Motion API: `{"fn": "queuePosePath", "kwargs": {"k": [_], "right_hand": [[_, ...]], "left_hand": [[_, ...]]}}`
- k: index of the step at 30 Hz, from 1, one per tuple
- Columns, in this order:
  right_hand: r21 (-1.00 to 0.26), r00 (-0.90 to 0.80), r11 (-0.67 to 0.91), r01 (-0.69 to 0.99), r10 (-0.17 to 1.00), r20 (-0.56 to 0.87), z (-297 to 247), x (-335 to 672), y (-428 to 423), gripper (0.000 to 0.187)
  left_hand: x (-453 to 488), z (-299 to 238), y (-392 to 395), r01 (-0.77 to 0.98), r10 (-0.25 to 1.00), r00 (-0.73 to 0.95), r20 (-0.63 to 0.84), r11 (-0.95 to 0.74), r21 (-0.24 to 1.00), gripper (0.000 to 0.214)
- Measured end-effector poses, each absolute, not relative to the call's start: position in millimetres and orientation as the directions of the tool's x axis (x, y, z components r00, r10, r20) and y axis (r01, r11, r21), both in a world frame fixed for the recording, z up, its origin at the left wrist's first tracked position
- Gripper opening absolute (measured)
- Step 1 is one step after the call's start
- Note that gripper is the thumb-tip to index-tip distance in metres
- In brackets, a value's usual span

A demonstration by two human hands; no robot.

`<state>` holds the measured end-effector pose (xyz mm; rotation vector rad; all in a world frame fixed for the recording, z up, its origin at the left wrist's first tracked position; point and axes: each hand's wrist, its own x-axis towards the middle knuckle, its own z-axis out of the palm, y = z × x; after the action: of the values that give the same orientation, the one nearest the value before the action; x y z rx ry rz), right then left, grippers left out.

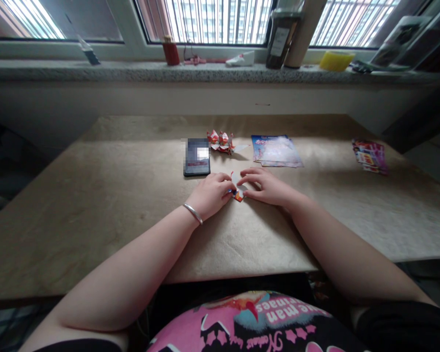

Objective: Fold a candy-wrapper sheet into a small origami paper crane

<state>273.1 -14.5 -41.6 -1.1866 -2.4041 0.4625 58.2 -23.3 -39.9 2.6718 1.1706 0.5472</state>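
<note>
A small folded piece of coloured paper (237,191) lies on the beige table (106,195) between my two hands. My left hand (210,194), with a silver bangle on the wrist, has its fingers curled and pinches the paper's left side. My right hand (266,187) presses on the paper's right side with its fingers bent down onto it. Most of the paper is hidden under the fingertips.
A dark phone (197,156) lies just beyond my left hand. Folded paper figures (221,141) sit behind it, beside a stack of printed sheets (275,150). More printed paper (370,155) lies at the far right. The window sill (205,72) holds several small items.
</note>
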Motion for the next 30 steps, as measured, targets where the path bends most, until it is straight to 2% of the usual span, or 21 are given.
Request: {"fn": "queuePosePath", "kwargs": {"k": [2,7,16,21,30], "right_hand": [[-0.483,-0.519,0.577,0.658,0.813,0.264,-43.0,272.7,-12.7,0.018],[-0.436,-0.516,0.608,0.664,0.794,0.321,-47.1,269.1,-11.9,0.02],[-0.29,-0.554,0.638,0.714,0.767,0.324,-46.5,263.2,-14.8,0.027],[-0.155,-0.606,0.676,0.72,0.722,0.334,-44.2,255.3,-20.2,0.031],[-0.127,-0.641,0.686,0.717,0.719,0.268,-43.2,253.0,-19.9,0.039]], "left_hand": [[58.4,-39.0,-24.2,0.681,0.739,0.626,0.249,-0.674,0.288,0.016],[58.4,-34.6,-26.7,0.68,0.73,0.644,0.23,-0.684,0.264,0.018],[57.3,-35.0,-23.0,0.688,0.721,0.653,0.232,-0.693,0.216,0.02],[57.5,-34.0,-23.5,0.689,0.707,0.68,0.197,-0.707,0.16,0.023],[58.2,-31.6,-25.8,0.693,0.705,0.683,0.191,-0.708,0.134,0.023]]}}
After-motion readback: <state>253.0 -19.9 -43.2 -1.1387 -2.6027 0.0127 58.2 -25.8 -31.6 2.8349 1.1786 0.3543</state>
